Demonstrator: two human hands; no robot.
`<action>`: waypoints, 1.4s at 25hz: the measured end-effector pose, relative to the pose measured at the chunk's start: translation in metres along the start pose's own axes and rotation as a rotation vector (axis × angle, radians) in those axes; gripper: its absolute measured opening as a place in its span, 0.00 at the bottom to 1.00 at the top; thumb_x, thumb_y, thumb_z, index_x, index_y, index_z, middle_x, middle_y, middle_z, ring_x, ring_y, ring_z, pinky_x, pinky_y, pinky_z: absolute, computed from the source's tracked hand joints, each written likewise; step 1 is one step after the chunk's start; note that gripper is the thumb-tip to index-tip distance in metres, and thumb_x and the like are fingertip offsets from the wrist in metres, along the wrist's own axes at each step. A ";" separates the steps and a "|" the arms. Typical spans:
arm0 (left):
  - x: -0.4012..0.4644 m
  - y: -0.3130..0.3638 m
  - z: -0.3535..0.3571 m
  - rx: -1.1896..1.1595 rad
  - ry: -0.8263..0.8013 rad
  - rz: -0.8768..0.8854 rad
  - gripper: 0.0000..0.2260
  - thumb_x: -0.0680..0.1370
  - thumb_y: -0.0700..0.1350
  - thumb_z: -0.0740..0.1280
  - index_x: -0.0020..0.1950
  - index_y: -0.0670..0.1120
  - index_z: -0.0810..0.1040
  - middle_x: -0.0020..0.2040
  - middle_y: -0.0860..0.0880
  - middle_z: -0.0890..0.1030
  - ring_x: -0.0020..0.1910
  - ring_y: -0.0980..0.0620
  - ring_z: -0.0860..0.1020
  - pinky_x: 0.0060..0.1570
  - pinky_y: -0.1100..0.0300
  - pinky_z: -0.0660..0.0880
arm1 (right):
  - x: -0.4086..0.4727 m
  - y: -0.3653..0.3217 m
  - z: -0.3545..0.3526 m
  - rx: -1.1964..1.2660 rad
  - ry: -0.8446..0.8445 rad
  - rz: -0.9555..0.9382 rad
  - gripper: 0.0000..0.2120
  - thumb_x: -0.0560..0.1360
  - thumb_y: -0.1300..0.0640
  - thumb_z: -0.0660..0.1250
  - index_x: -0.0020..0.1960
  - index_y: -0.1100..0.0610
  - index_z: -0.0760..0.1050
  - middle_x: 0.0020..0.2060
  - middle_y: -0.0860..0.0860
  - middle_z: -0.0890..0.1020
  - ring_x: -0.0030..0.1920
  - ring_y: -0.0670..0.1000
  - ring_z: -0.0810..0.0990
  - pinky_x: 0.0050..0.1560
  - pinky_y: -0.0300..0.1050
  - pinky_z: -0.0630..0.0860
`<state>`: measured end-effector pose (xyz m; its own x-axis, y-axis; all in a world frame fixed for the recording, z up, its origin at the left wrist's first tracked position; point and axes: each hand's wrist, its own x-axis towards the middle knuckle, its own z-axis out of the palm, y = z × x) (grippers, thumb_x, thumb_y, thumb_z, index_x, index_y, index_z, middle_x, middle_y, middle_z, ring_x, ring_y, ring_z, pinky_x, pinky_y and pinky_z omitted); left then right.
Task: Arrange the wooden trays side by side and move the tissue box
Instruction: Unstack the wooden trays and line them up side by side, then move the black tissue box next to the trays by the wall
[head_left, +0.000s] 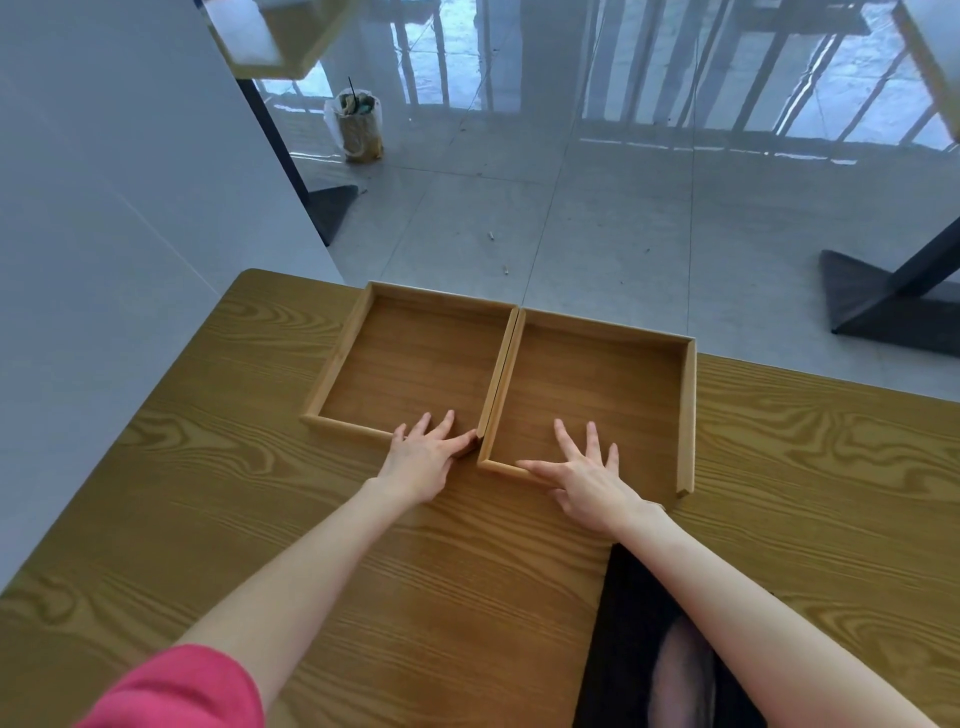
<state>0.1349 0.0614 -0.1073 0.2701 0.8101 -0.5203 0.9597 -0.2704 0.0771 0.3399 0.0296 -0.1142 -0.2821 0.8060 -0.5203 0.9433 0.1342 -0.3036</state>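
Observation:
Two shallow wooden trays lie side by side at the far edge of the wooden table (208, 519), their inner walls touching. The left tray (410, 358) and the right tray (597, 395) are both empty. My left hand (423, 457) rests with spread fingers on the left tray's near wall by its right corner. My right hand (587, 478) lies with spread fingers over the right tray's near wall, fingertips inside the tray. Neither hand grips anything. No tissue box is in view.
The trays reach the table's far edge, beyond which is a grey tiled floor. A plastic bag with a cup (357, 124) stands on the floor at the back left. A black table leg and base (883, 306) are at the right. A white wall runs along the left.

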 end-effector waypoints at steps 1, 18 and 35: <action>0.000 0.000 -0.001 0.009 0.002 0.003 0.21 0.82 0.45 0.51 0.75 0.57 0.54 0.78 0.47 0.51 0.77 0.42 0.51 0.75 0.43 0.52 | 0.000 0.000 0.000 0.005 -0.006 -0.002 0.28 0.79 0.65 0.53 0.72 0.39 0.56 0.76 0.56 0.39 0.73 0.67 0.33 0.71 0.70 0.40; -0.017 0.004 -0.014 0.058 -0.082 -0.012 0.25 0.80 0.51 0.55 0.76 0.52 0.52 0.78 0.47 0.52 0.77 0.42 0.49 0.74 0.41 0.45 | -0.013 -0.013 -0.003 -0.040 0.076 0.001 0.29 0.78 0.53 0.59 0.75 0.45 0.50 0.77 0.54 0.50 0.76 0.59 0.45 0.73 0.65 0.44; -0.129 0.109 0.020 -0.431 -0.053 0.096 0.29 0.78 0.55 0.60 0.75 0.45 0.56 0.76 0.44 0.61 0.75 0.46 0.60 0.73 0.50 0.62 | -0.130 0.002 0.012 -0.013 0.263 0.086 0.25 0.78 0.49 0.57 0.74 0.51 0.57 0.72 0.53 0.67 0.72 0.54 0.63 0.74 0.55 0.56</action>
<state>0.2027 -0.0831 -0.0491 0.3665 0.7608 -0.5357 0.8781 -0.0925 0.4694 0.3767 -0.0820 -0.0570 -0.1475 0.9366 -0.3178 0.9644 0.0649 -0.2562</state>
